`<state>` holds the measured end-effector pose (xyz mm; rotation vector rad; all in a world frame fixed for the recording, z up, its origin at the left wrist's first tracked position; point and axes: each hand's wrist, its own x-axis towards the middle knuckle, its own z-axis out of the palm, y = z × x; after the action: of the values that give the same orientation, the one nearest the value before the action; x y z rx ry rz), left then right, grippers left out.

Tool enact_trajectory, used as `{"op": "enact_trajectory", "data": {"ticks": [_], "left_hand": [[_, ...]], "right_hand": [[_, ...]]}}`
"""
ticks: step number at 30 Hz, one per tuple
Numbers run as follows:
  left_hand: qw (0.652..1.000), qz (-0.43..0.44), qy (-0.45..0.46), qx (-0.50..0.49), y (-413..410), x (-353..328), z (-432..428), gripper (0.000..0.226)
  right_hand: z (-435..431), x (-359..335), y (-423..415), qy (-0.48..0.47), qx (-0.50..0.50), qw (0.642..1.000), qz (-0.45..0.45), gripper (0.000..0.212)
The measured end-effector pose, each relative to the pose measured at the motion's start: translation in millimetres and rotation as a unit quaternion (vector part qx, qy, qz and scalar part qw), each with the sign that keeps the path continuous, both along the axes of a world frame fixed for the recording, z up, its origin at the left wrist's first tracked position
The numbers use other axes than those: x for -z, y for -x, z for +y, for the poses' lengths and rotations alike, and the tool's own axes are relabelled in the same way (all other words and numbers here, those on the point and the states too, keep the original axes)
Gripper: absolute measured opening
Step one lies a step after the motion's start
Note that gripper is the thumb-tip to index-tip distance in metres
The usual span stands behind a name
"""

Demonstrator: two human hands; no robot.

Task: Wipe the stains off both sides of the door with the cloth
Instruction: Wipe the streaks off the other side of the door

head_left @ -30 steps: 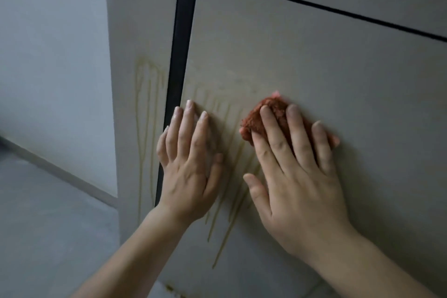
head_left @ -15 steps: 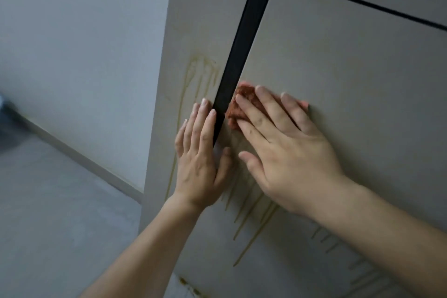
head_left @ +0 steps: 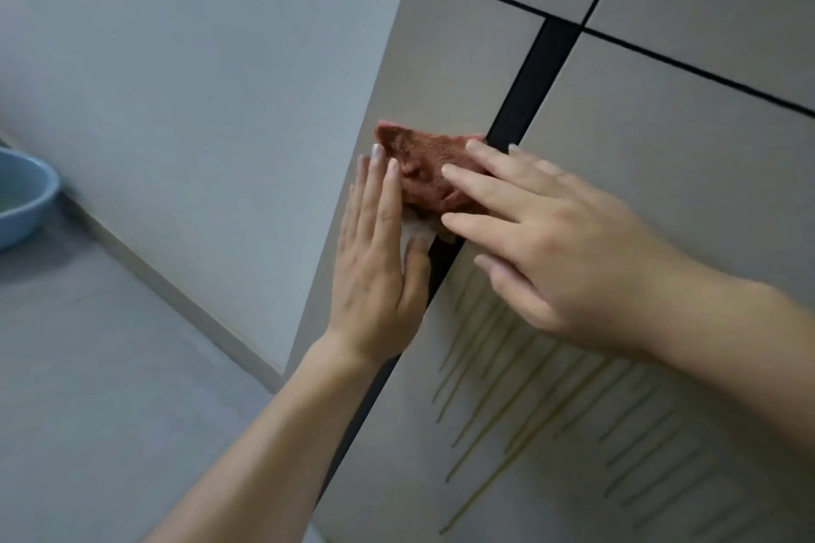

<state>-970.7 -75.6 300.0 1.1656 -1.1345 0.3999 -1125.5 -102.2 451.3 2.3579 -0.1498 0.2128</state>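
Head view gives you only part of the door [head_left: 670, 198]: its top and right side run out of frame, and your palms cover the stretch around the dark vertical strip [head_left: 536, 75]. Your right hand [head_left: 569, 265] lies over the lower right of the cloth [head_left: 421, 165], fingers [head_left: 474, 183] straight and slightly spread, their tips pressing it flat; what lies beneath it cannot be seen. That cloth is rust-red, nubbly and crumpled into a rough wedge, sitting on the narrow pale panel [head_left: 423, 71] just left of the strip, with a whitish corner poking out below. Your left hand [head_left: 377, 265] rests flat on the same panel, fingers straight and held together, the index touching the cloth's left edge and the thumb lying toward the strip; whether it pins the whitish corner is hard to tell. Thin yellowish stains [head_left: 525, 392] streak down the smooth matt door below your right hand and continue past the bottom edge. Both forearms are cut off by the frame. At far left a blue basin [head_left: 42, 190], round and glossy, shows only partly, on the grey floor [head_left: 97, 375] beside a plain wall [head_left: 185, 57].
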Motion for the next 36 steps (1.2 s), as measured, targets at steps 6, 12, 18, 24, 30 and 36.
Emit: {"op": "enact_trajectory", "data": {"ticks": [6,12,18,24,30,36], "left_hand": [[0.997,0.006,-0.035,-0.062,15.6,-33.8,-31.1,0.058],[0.997,-0.017,-0.049,-0.057,59.2,12.7,-32.1,0.058],[0.995,0.006,-0.057,-0.082,33.7,-10.6,-34.9,0.061],[0.99,0.099,-0.074,-0.062,53.0,27.8,-34.7,0.066],[0.988,0.116,-0.085,-0.055,40.3,32.8,-36.5,0.067],[0.99,0.081,-0.09,-0.076,52.1,61.3,-35.6,0.069]], "right_hand": [[10.8,31.1,46.2,0.018,0.055,0.998,-0.025,0.054],[9.6,74.7,79.0,-0.004,0.055,0.993,-0.103,0.057],[8.6,89.4,91.0,0.015,0.042,0.986,-0.163,0.06],[13.0,99.1,72.8,-0.008,0.035,0.987,-0.157,0.06],[5.9,108.5,59.9,0.022,0.081,0.988,-0.127,0.062],[1.8,114.2,61.7,0.06,0.107,0.987,-0.105,0.065]]}}
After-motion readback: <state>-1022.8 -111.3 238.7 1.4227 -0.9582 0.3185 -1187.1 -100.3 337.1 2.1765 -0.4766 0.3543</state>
